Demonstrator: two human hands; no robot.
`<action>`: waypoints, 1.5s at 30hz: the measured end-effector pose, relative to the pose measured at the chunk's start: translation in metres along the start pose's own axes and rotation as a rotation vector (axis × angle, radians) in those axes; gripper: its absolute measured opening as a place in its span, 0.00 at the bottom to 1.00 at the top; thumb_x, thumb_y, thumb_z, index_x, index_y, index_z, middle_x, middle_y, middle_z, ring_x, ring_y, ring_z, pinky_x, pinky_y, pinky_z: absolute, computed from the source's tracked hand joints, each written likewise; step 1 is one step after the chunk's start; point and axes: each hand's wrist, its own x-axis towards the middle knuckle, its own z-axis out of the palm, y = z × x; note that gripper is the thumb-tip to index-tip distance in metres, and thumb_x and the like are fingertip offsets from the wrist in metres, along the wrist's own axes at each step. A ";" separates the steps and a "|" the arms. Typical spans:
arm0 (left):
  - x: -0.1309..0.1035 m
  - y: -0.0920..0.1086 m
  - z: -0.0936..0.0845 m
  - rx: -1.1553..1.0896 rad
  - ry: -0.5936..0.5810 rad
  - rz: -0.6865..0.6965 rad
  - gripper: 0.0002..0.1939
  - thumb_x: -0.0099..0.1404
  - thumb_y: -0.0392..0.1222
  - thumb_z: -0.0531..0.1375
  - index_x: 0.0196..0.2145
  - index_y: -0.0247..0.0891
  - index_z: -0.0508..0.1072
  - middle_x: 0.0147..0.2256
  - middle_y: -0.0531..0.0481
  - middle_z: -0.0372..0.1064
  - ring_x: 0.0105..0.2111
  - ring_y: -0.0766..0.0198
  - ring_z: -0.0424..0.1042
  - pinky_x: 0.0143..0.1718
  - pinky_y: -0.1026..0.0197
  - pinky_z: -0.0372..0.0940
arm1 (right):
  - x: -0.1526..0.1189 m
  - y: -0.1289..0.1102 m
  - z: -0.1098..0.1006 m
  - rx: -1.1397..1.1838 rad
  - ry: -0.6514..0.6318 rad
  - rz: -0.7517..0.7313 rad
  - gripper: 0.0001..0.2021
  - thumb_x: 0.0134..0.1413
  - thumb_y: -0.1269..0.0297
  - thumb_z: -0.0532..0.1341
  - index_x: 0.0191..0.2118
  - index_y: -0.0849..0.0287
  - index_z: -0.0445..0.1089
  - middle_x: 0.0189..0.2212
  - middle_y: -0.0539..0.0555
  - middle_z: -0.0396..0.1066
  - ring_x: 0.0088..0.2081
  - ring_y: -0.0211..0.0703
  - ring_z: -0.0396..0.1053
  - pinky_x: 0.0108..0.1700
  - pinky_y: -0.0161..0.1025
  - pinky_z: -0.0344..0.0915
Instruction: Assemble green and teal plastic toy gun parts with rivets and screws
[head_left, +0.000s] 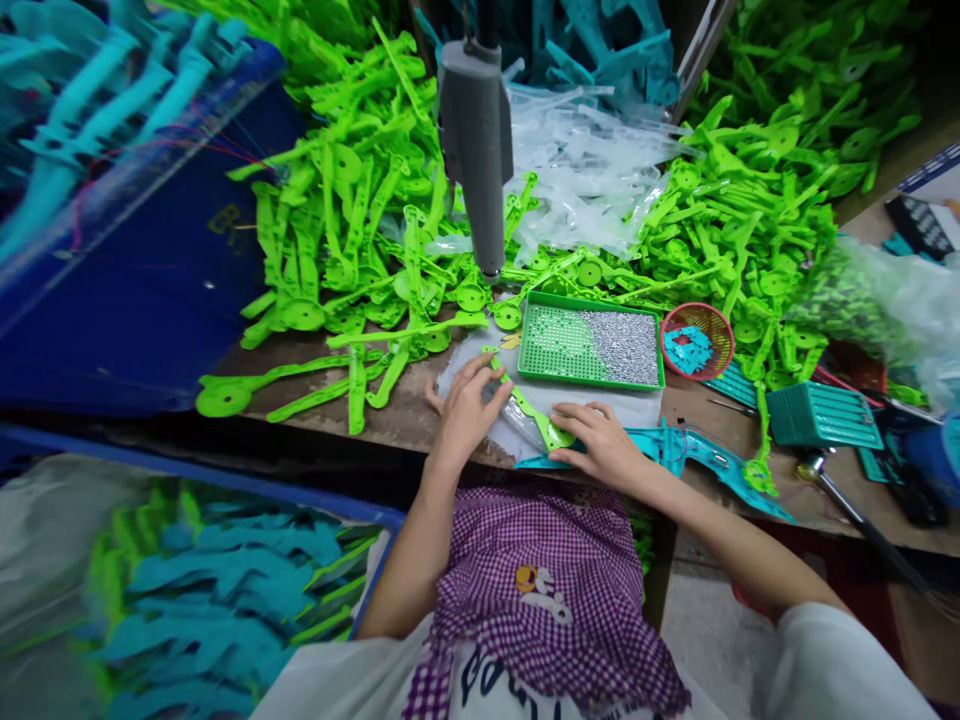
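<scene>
A green plastic part [531,408] lies over a clear plastic piece [519,424] at the front edge of the bench. My left hand [469,405] grips its upper left end between thumb and fingers. At its lower right end, my right hand [600,440] pinches the wide part with thumb and fingers. A blue plastic part [694,447] lies beneath my right wrist and extends to the right. Just behind my hands is a green tray [526,345] holding small silver screws [626,345].
A grey screwdriver [480,150] hangs above the bench. Green parts [345,230] and clear pieces [577,160] are heaped behind. A red basket [705,312] holds small blue pieces. Blue bins [135,290] stand left; a teal basket [821,415] is at right.
</scene>
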 end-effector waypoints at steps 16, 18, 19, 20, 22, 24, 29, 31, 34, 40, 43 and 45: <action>-0.007 0.001 0.011 0.193 0.083 0.077 0.14 0.68 0.45 0.54 0.45 0.44 0.76 0.61 0.44 0.63 0.60 0.47 0.60 0.61 0.35 0.46 | -0.013 -0.011 0.022 -0.135 0.053 -0.143 0.22 0.67 0.61 0.51 0.63 0.60 0.62 0.58 0.61 0.68 0.61 0.48 0.65 0.61 0.53 0.64; -0.008 0.001 0.013 0.195 0.100 0.073 0.14 0.67 0.45 0.55 0.46 0.45 0.77 0.61 0.44 0.63 0.59 0.46 0.60 0.60 0.36 0.47 | -0.002 -0.012 0.002 -0.038 0.062 -0.122 0.22 0.67 0.58 0.52 0.63 0.56 0.62 0.58 0.60 0.69 0.60 0.48 0.66 0.61 0.55 0.63; -0.008 0.001 0.013 0.192 0.108 0.071 0.14 0.67 0.45 0.55 0.46 0.45 0.77 0.61 0.44 0.64 0.59 0.46 0.60 0.60 0.36 0.48 | 0.009 -0.012 -0.011 0.018 0.114 -0.108 0.22 0.66 0.58 0.52 0.63 0.55 0.61 0.58 0.59 0.69 0.60 0.47 0.66 0.61 0.55 0.63; -0.008 0.001 0.013 0.188 0.114 0.070 0.14 0.67 0.45 0.55 0.46 0.45 0.77 0.60 0.44 0.65 0.59 0.46 0.60 0.60 0.37 0.48 | 0.025 -0.012 -0.025 0.078 0.207 -0.089 0.23 0.66 0.57 0.52 0.64 0.53 0.60 0.59 0.59 0.68 0.61 0.47 0.65 0.61 0.54 0.64; -0.009 0.001 0.013 0.180 0.115 0.065 0.13 0.67 0.44 0.55 0.46 0.45 0.77 0.59 0.44 0.67 0.59 0.46 0.60 0.60 0.37 0.47 | 0.069 -0.008 -0.051 0.197 0.450 -0.025 0.24 0.67 0.56 0.52 0.66 0.49 0.56 0.62 0.56 0.64 0.63 0.45 0.60 0.63 0.53 0.61; -0.009 0.002 0.011 0.174 0.099 0.058 0.13 0.67 0.44 0.56 0.46 0.45 0.77 0.58 0.44 0.68 0.59 0.46 0.60 0.59 0.37 0.48 | 0.124 -0.001 -0.071 0.302 0.654 -0.016 0.27 0.65 0.50 0.52 0.67 0.47 0.53 0.64 0.54 0.60 0.66 0.48 0.56 0.64 0.57 0.58; -0.010 0.002 0.005 0.160 0.063 0.041 0.13 0.68 0.44 0.55 0.47 0.46 0.76 0.58 0.45 0.68 0.57 0.47 0.62 0.56 0.37 0.49 | 0.230 0.011 -0.087 0.626 0.604 -0.103 0.30 0.55 0.39 0.57 0.57 0.52 0.65 0.49 0.54 0.72 0.53 0.46 0.68 0.52 0.47 0.69; -0.011 0.002 0.004 0.155 0.065 0.054 0.13 0.68 0.44 0.55 0.47 0.46 0.76 0.59 0.45 0.67 0.57 0.48 0.63 0.56 0.37 0.49 | 0.237 0.008 -0.082 0.720 0.561 -0.090 0.26 0.51 0.40 0.61 0.47 0.56 0.71 0.37 0.51 0.73 0.41 0.41 0.71 0.43 0.42 0.71; -0.011 0.001 0.004 0.146 0.070 0.076 0.13 0.69 0.43 0.55 0.47 0.45 0.76 0.59 0.44 0.67 0.55 0.49 0.64 0.56 0.39 0.49 | 0.221 0.002 -0.069 0.831 0.615 0.054 0.21 0.47 0.44 0.63 0.37 0.58 0.71 0.25 0.47 0.68 0.28 0.36 0.67 0.31 0.37 0.68; -0.010 -0.001 0.006 0.137 0.094 0.097 0.13 0.69 0.44 0.55 0.46 0.45 0.76 0.58 0.44 0.67 0.55 0.49 0.65 0.56 0.40 0.48 | 0.195 0.005 -0.041 1.017 0.720 0.331 0.21 0.47 0.42 0.60 0.31 0.58 0.69 0.15 0.43 0.60 0.15 0.32 0.59 0.19 0.35 0.59; -0.010 -0.002 0.007 0.135 0.105 0.109 0.13 0.69 0.44 0.55 0.46 0.45 0.76 0.58 0.44 0.67 0.54 0.49 0.66 0.56 0.40 0.48 | 0.191 0.012 -0.033 1.028 0.757 0.357 0.24 0.46 0.38 0.58 0.31 0.58 0.69 0.15 0.44 0.60 0.16 0.33 0.61 0.20 0.35 0.61; -0.010 -0.002 0.007 0.137 0.109 0.110 0.12 0.69 0.44 0.55 0.46 0.45 0.76 0.58 0.44 0.67 0.54 0.49 0.66 0.56 0.40 0.48 | 0.189 0.015 -0.031 1.032 0.778 0.352 0.27 0.46 0.35 0.56 0.31 0.58 0.69 0.15 0.44 0.60 0.16 0.33 0.62 0.19 0.35 0.61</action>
